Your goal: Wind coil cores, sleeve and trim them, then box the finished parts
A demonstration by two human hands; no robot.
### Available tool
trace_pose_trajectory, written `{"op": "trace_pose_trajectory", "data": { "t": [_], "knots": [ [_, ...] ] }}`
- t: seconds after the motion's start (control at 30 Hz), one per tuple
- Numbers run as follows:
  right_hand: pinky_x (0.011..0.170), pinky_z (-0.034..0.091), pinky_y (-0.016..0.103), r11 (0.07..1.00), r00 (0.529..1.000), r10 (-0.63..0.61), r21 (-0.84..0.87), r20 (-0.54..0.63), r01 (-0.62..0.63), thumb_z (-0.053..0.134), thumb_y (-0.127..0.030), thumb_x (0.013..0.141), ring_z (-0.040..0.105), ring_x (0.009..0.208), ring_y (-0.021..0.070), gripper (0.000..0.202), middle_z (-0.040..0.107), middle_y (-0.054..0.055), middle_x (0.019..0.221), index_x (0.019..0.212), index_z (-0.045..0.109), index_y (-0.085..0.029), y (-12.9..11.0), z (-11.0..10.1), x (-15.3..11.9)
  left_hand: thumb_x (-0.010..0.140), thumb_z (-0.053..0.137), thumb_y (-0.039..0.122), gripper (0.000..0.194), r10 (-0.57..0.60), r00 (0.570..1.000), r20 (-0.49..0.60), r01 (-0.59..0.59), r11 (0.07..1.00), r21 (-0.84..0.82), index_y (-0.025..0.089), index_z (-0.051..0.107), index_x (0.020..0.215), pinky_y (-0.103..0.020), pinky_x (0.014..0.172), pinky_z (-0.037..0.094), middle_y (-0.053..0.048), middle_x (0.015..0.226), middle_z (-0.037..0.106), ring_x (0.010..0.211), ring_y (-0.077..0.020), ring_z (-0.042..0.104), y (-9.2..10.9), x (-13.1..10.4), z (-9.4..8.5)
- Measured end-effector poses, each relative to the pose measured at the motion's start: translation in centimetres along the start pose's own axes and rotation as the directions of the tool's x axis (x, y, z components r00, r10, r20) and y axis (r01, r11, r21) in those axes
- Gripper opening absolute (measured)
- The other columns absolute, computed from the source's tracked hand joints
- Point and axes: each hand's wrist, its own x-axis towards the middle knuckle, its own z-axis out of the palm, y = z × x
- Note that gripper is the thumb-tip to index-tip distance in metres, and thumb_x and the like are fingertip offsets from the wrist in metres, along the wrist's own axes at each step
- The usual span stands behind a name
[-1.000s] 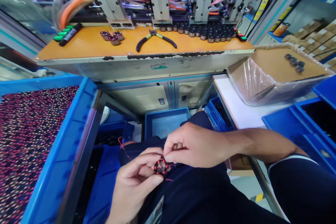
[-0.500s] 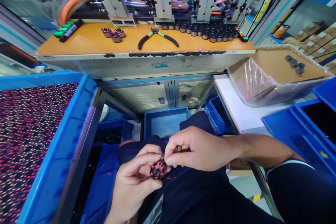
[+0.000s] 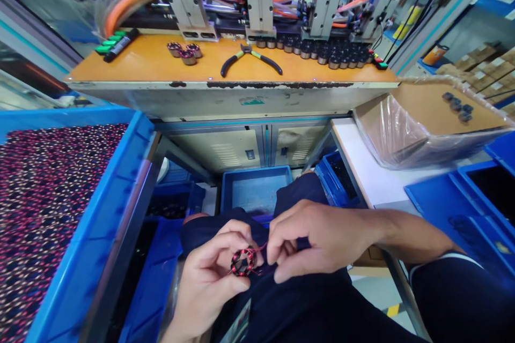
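A ring-shaped coil (image 3: 243, 262) with red and dark windings is held over my lap by my left hand (image 3: 213, 273), fingers behind it and thumb at its lower edge. Thin red wires stick out from its right side. Just right of the coil is my right hand (image 3: 309, 238), its fingers curled and the thumb apart from the index finger. A red wire (image 3: 261, 247) runs from the coil toward those fingertips, and whether they touch it is unclear.
Pliers (image 3: 251, 59), three coils (image 3: 188, 57) and many dark-topped parts (image 3: 333, 53) lie on the orange bench (image 3: 145, 64) below the machine. At left a blue bin (image 3: 94, 193) holds many coils. A plastic-lined carton (image 3: 402, 139) stands right; a blue tray (image 3: 255, 185) lies below.
My right hand has moved right, away from the coil, and its thumb and index finger have parted. The red wires at the coil's right side show more. The view has shifted slightly.
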Motion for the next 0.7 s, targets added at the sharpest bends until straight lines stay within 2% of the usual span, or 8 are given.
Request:
{"op": "trace_pose_trajectory", "data": {
  "t": [0.07,0.13,0.17,0.23,0.4,0.47,0.57,0.7],
  "knots": [
    [0.075,0.051,0.023,0.946,0.985,-0.170,-0.283,-0.023,0.157,0.065,-0.025,0.093,0.063,0.080,0.0116,0.018,0.069,0.007,0.090,0.097,0.067,-0.008,0.1,-0.8,-0.3,0.066,0.089,0.039,0.032,-0.049,0.999,-0.002,0.049,0.995,-0.089,0.024,0.075,0.091,-0.020,0.061,0.051,-0.003,0.091,0.061,0.066,-0.0102,0.064,0.0,0.0,0.2],
    [0.083,0.051,0.026,0.798,0.939,-0.339,-0.547,-0.063,0.252,0.061,-0.021,0.096,0.063,0.089,0.0138,0.015,0.069,0.009,0.098,0.102,0.065,-0.009,0.3,-1.1,-0.2,0.065,0.088,0.042,0.035,-0.081,0.997,0.020,0.083,0.984,-0.158,0.023,0.074,0.090,-0.019,0.060,0.050,-0.002,0.090,0.059,0.066,-0.0101,0.063,-0.1,0.1,0.3],
    [0.085,0.051,0.027,0.729,0.910,-0.410,-0.620,-0.058,0.289,0.058,-0.019,0.097,0.062,0.092,0.0139,0.014,0.070,0.010,0.101,0.104,0.065,-0.009,0.4,-1.1,-0.1,0.065,0.088,0.043,0.035,-0.092,0.995,0.041,0.098,0.978,-0.182,0.023,0.074,0.091,-0.019,0.059,0.049,-0.002,0.088,0.059,0.065,-0.0099,0.062,-0.1,0.2,0.4],
    [0.084,0.051,0.025,0.651,0.855,-0.518,-0.664,-0.033,0.368,0.055,-0.018,0.099,0.063,0.092,0.0130,0.014,0.071,0.009,0.101,0.102,0.066,-0.009,0.6,-0.8,0.4,0.065,0.088,0.044,0.036,-0.123,0.989,0.082,0.138,0.968,-0.208,0.023,0.075,0.091,-0.019,0.057,0.049,-0.002,0.086,0.059,0.063,-0.0101,0.060,-0.1,0.3,0.4],
    [0.076,0.051,0.024,0.566,0.748,-0.664,-0.669,-0.024,0.481,0.060,-0.021,0.097,0.063,0.083,0.0125,0.015,0.072,0.005,0.092,0.091,0.069,-0.011,1.0,-0.1,1.7,0.060,0.088,0.051,0.042,-0.212,0.973,0.094,0.226,0.956,-0.184,0.018,0.073,0.083,-0.021,0.053,0.047,-0.002,0.076,0.057,0.057,-0.0098,0.053,-0.1,0.2,0.3],
    [0.075,0.050,0.025,0.550,0.734,-0.679,-0.667,-0.006,0.504,0.063,-0.021,0.095,0.063,0.082,0.0124,0.012,0.071,0.005,0.090,0.089,0.069,-0.012,1.1,-0.1,1.8,0.060,0.088,0.053,0.045,-0.224,0.970,0.094,0.238,0.954,-0.180,0.018,0.073,0.083,-0.021,0.051,0.045,-0.001,0.069,0.054,0.055,-0.0098,0.050,-0.1,0.1,0.3],
    [0.073,0.048,0.025,0.513,0.737,-0.673,-0.683,0.055,0.520,0.063,-0.020,0.094,0.061,0.081,0.0116,0.010,0.070,0.003,0.090,0.089,0.070,-0.015,1.2,-0.3,1.8,0.060,0.087,0.053,0.046,-0.230,0.967,0.110,0.248,0.949,-0.193,0.018,0.073,0.085,-0.021,0.050,0.043,0.000,0.063,0.052,0.054,-0.0100,0.047,-0.2,0.0,0.4],
    [0.066,0.046,0.026,0.471,0.726,-0.683,-0.716,0.072,0.515,0.061,-0.020,0.096,0.059,0.076,0.0111,0.014,0.068,0.002,0.087,0.086,0.070,-0.016,1.6,-0.1,1.8,0.061,0.088,0.050,0.042,-0.217,0.966,0.138,0.245,0.942,-0.232,0.019,0.073,0.085,-0.019,0.051,0.043,0.000,0.067,0.053,0.054,-0.0080,0.046,-0.2,0.1,0.6]
  ]
}}
